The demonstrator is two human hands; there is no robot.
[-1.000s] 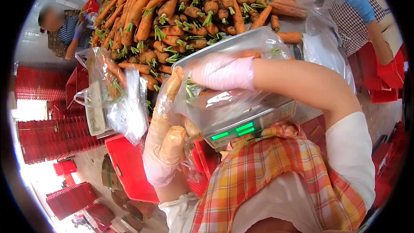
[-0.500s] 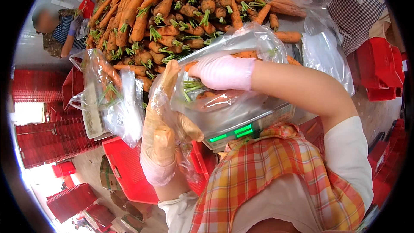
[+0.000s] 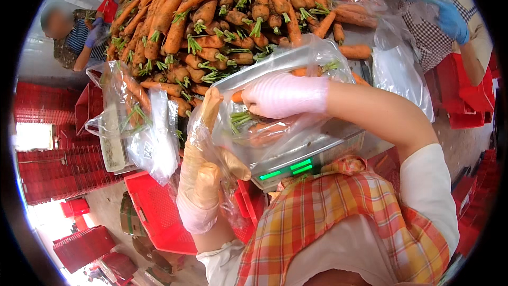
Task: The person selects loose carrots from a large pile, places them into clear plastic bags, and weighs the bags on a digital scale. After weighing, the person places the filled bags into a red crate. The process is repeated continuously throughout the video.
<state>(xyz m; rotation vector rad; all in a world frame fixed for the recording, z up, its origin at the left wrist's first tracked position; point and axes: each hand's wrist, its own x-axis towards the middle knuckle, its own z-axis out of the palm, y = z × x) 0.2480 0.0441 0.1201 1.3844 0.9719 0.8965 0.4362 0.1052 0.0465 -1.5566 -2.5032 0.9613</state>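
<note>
A clear plastic bag (image 3: 280, 145) with carrots inside lies on a metal scale (image 3: 253, 79). My left hand (image 3: 203, 153), in a yellowish glove, holds the bag's left side, its index finger stretched upward and the other fingers bent; film drapes over it. My right hand (image 3: 286, 95), in a pale pink glove, is closed over a carrot (image 3: 238, 97) at the bag's opening. That carrot's leafy end shows to the right of the hand, and its middle is hidden. Green stems (image 3: 241, 120) of bagged carrots show below my right fingers.
A large heap of carrots (image 3: 211, 21) lies beyond the scale. A filled bag (image 3: 135, 90) and flat bags (image 3: 156, 148) sit at left, more bags (image 3: 399, 79) at right. A red crate (image 3: 153, 206) stands below. Co-workers are at far left and far right.
My right hand has shifted slightly right and down over the bag. My left hand has barely moved. At far right, a co-worker's blue-gloved hand has come into view holding clear plastic.
</note>
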